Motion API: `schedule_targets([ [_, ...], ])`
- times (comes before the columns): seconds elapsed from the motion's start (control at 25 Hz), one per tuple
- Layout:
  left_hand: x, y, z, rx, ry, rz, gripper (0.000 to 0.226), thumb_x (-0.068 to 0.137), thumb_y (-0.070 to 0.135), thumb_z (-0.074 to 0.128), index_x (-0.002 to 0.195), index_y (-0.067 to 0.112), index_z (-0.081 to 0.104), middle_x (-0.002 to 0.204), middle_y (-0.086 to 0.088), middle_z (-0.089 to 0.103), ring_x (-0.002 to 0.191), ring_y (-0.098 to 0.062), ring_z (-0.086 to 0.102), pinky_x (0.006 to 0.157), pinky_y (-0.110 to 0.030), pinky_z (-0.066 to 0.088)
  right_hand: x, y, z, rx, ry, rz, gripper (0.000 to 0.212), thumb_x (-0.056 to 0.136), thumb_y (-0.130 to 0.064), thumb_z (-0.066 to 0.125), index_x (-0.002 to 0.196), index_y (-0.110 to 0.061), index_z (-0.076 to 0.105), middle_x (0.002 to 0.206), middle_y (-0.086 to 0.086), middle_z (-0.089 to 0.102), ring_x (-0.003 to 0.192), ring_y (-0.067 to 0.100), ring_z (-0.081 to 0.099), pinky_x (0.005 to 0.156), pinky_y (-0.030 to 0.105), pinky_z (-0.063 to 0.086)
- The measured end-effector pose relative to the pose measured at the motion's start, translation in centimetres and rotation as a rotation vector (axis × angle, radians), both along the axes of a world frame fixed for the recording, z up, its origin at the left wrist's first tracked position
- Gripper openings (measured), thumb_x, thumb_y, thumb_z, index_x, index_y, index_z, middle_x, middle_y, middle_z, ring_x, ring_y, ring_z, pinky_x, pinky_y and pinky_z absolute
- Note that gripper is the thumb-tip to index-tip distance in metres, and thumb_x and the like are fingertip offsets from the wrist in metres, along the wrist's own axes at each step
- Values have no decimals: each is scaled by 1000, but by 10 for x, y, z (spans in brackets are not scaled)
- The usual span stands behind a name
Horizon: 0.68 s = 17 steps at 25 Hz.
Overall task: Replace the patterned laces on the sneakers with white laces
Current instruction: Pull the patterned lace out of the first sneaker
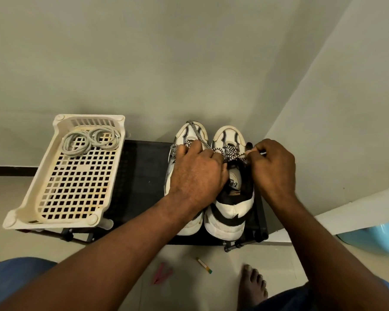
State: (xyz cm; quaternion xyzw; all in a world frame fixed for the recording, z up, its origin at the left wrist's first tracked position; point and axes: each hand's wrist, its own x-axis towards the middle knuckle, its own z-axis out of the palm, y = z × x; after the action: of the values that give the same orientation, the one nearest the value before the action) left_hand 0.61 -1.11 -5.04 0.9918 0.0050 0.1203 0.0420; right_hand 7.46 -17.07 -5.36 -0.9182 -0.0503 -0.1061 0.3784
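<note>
On the black rack (144,176), the sneakers (229,211) run heel-to-toe toward 12 o'clock. The left hand (195,173) grips the patterned lace (230,151); the right hand (274,167) pinches it over at 3 o'clock.

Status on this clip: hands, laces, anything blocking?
Right hand pinches patterned laces on right sneaker. Left hand covers left sneaker, grip unclear. White laces coiled in basket, untouched. Nothing blocking.

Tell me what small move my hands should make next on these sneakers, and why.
Probably pull the patterned lace out through the right sneaker's top eyelet: your right hand pinches it there, your left hand grips lace beside it, and the white laces wait coiled in the basket.
</note>
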Motion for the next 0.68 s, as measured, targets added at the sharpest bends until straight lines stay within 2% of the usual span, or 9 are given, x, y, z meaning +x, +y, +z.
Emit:
schedule_targets([
  [0.04, -1, 1, -1, -12, 4, 0, 41, 102, 49, 39, 105, 24, 72, 99, 7, 73, 109, -21, 52, 93, -46, 34, 0, -1, 3, -8, 17, 65, 3, 89, -22, 67, 90, -24, 66, 91, -8, 68, 83, 16, 64, 76, 38, 54],
  [0.12, -2, 4, -1, -31, 2, 0, 42, 102, 49, 37, 106, 25, 72, 101, 8, 73, 109, -20, 51, 93, -45, 32, -2, -3, 7, -41, 57, 301, 24, 85, -19, 74, 105, -31, 66, 100, -14, 69, 89, 9, 66, 80, 31, 53],
  [0.2, -3, 4, -1, -28, -1, -4, 44, 103, 48, 35, 106, 25, 72, 102, 8, 73, 109, -20, 51, 92, -45, 32, -2, -4, 7, -128, 19, 415, 25, 85, -25, 80, 107, -31, 69, 103, -13, 70, 93, 11, 66, 81, 30, 52],
  [0.32, -2, 3, -2, -26, -2, -3, 43, 104, 47, 37, 105, 23, 73, 101, 6, 73, 107, -20, 53, 92, -45, 34, -2, 1, 3, -189, -106, 363, 13, 88, -29, 81, 96, -25, 73, 95, -8, 71, 87, 16, 65, 77, 34, 53],
  [0.36, -2, 2, -2, -26, 0, 0, 43, 105, 47, 37, 104, 23, 73, 100, 6, 74, 107, -20, 53, 92, -46, 35, -2, 2, 1, -92, -100, 299, 9, 88, -26, 80, 92, -25, 72, 92, -10, 71, 85, 12, 66, 77, 32, 54],
  [0.44, -1, 1, -2, -23, 7, -2, 43, 105, 47, 38, 104, 24, 73, 100, 7, 74, 106, -20, 53, 93, -46, 36, 0, 3, 5, 270, 12, 45, 12, 86, -25, 79, 80, -28, 69, 83, -11, 72, 82, 6, 69, 82, 29, 58],
  [0.52, -1, 1, -3, -20, 8, -9, 43, 105, 48, 37, 104, 24, 73, 100, 8, 74, 106, -20, 53, 94, -47, 36, 8, -3, 9, 521, 143, -133, 7, 77, -28, 75, 77, -25, 69, 83, -8, 75, 85, 14, 73, 89, 47, 61],
  [0.6, -2, 2, -4, -33, -1, -14, 42, 105, 47, 38, 105, 24, 73, 100, 7, 74, 106, -20, 53, 95, -47, 36, 10, -8, 12, 439, 188, -25, 16, 77, -20, 74, 89, -27, 67, 92, -7, 77, 91, 16, 73, 93, 51, 59],
  [0.68, -2, 4, -5, -41, -18, -12, 41, 105, 46, 40, 105, 23, 73, 99, 6, 74, 106, -21, 54, 94, -47, 36, 3, -7, 15, 266, 164, 258, 33, 84, -9, 77, 110, -25, 64, 102, -9, 75, 96, 12, 71, 92, 40, 58],
])
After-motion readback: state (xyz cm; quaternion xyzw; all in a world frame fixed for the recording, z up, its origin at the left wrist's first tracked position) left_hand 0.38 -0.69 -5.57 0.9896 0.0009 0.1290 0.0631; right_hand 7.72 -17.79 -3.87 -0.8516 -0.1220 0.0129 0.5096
